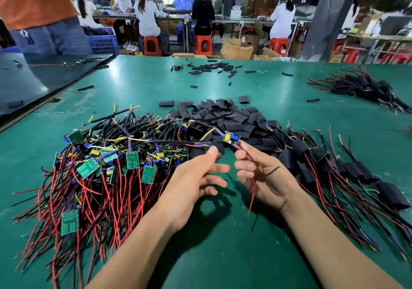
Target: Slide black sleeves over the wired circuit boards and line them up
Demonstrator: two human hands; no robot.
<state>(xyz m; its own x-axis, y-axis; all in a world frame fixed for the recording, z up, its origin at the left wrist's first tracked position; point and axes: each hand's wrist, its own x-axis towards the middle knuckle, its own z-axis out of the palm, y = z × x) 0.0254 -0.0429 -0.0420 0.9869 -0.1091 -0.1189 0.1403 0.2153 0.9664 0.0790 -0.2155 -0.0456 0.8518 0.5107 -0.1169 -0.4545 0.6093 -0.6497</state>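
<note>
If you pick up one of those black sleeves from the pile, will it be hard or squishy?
Probably squishy: the black sleeves lie flattened and creased in their pile. Likely very light, being thin hollow tubes. Flattened like that, one probably won't roll on the green table.

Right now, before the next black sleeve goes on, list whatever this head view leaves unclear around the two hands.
- Left hand: whether its thumb pinches a flat black sleeve; the fingers blur against the pile of empty black sleeves.
- Small blue-and-yellow circuit board at the right hand: markings too small.
- Heap of unsleeved green boards with red and black wires: lower layers buried.
- Row of sleeved boards: boards hidden inside sleeves.
</note>
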